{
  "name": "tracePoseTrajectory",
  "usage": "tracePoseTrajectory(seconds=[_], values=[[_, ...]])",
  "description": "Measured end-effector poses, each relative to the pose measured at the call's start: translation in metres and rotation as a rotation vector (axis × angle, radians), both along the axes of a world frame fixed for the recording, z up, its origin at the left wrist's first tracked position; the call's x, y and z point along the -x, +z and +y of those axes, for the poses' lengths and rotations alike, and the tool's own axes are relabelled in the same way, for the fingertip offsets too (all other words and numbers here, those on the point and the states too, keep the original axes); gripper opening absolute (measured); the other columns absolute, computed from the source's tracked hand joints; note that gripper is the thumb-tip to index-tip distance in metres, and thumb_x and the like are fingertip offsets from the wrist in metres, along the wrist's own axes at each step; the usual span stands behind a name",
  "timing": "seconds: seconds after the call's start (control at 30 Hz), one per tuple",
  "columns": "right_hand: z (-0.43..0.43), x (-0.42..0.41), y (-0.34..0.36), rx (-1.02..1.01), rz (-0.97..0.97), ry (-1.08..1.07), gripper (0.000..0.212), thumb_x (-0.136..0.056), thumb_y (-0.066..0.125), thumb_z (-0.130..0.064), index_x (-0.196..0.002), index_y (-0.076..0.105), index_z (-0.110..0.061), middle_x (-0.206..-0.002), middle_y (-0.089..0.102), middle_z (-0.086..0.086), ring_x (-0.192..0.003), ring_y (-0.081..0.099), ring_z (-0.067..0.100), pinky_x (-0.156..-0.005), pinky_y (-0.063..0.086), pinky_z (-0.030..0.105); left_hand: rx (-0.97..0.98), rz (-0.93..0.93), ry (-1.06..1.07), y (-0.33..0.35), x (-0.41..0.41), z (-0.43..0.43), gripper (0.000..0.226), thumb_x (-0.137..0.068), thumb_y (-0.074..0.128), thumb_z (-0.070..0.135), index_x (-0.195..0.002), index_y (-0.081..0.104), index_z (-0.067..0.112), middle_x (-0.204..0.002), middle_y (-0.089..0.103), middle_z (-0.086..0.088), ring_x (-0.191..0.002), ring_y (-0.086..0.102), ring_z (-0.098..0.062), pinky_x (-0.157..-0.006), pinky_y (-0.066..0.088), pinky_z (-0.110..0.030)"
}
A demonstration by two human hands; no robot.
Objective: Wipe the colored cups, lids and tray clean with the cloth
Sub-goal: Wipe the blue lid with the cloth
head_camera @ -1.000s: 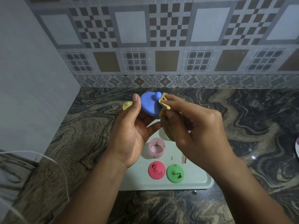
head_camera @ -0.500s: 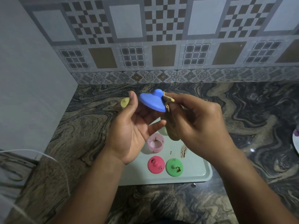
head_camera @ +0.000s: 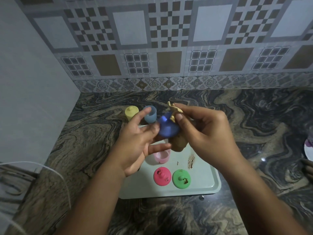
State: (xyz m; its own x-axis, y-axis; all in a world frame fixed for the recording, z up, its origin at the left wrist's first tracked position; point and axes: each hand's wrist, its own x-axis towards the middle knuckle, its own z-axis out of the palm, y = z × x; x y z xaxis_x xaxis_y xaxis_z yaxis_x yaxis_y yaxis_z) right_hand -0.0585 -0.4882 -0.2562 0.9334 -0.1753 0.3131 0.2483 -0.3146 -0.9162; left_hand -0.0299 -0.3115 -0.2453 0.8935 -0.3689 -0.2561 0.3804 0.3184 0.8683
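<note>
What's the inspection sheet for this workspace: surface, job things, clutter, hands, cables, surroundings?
Surface: marbled countertop, dark and patterned.
Job's things: pale tray with a brown smear; pink cup, pink lid and green lid on it, both lids soiled; lidded yellow cup and blue cup beyond the tray's far edge; blue lid held in the air.
Clutter: plate, cut off at the right edge.
Hands: left hand holds the blue lid; right hand pinches the cloth at the lid's knob.
Cables: white cable, lower left.
Surroundings: tiled wall behind, plain wall on the left.
</note>
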Motion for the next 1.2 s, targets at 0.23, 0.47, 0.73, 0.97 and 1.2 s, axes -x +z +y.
tracePoseTrajectory(seconds=[0.23, 0.47, 0.73, 0.97, 1.2], values=[[0.0, -0.004, -0.02, 0.066, 0.081, 0.001, 0.027, -0.094, 0.066, -0.016, -0.118, 0.077, -0.022, -0.1, 0.08, -0.01, -0.085, 0.078, 0.019, -0.077, 0.061, 0.049, -0.369, -0.334, 0.066, -0.016, 0.001, -0.003, 0.024, -0.092, 0.065, 0.004, -0.105, 0.072, 0.024, -0.107, 0.071, 0.007, -0.093, 0.073, -0.022, -0.057, 0.061, -0.037], [-0.005, -0.003, -0.04, 0.117, 0.07, -0.004, 0.027, -0.097, 0.064, -0.003, -0.107, 0.078, -0.024, -0.061, 0.062, -0.022, -0.054, 0.047, -0.006, -0.057, 0.045, 0.021, -0.821, -0.818, 0.16, -0.041, -0.003, 0.009, 0.015, -0.083, 0.075, 0.016, -0.095, 0.074, 0.025, -0.111, 0.068, 0.016, -0.1, 0.063, -0.003, -0.066, 0.038, -0.005], [0.0, -0.067, -0.078, 0.52, -0.245, -0.125, 0.034, -0.09, 0.062, 0.007, -0.122, 0.072, 0.001, -0.132, 0.066, 0.024, -0.113, 0.071, 0.035, -0.101, 0.054, 0.027, -1.146, -0.786, 0.279, -0.063, -0.07, 0.025, 0.016, -0.081, 0.075, 0.032, -0.096, 0.077, 0.026, -0.082, 0.076, 0.005, -0.074, 0.071, -0.012, -0.069, 0.055, -0.028], [0.005, -0.129, -0.117, 0.81, 0.069, 0.032, 0.058, -0.091, 0.054, 0.009, -0.146, 0.055, -0.008, -0.16, 0.044, 0.01, -0.128, 0.06, 0.041, -0.087, 0.059, 0.053, -1.298, -0.742, 0.258, -0.099, -0.15, 0.016, 0.016, -0.082, 0.071, 0.026, -0.091, 0.078, 0.013, -0.114, 0.07, 0.0, -0.101, 0.067, -0.022, -0.082, 0.054, -0.034], [0.003, -0.167, -0.131, 0.759, 0.144, 0.046, 0.06, -0.089, 0.055, 0.01, -0.146, 0.054, -0.005, -0.158, 0.044, 0.016, -0.137, 0.053, 0.039, -0.1, 0.055, 0.052, -1.343, -0.652, 0.208, -0.123, -0.188, -0.003, 0.016, -0.081, 0.069, 0.032, -0.091, 0.076, 0.021, -0.103, 0.074, 0.001, -0.094, 0.068, -0.025, -0.078, 0.057, -0.042]])
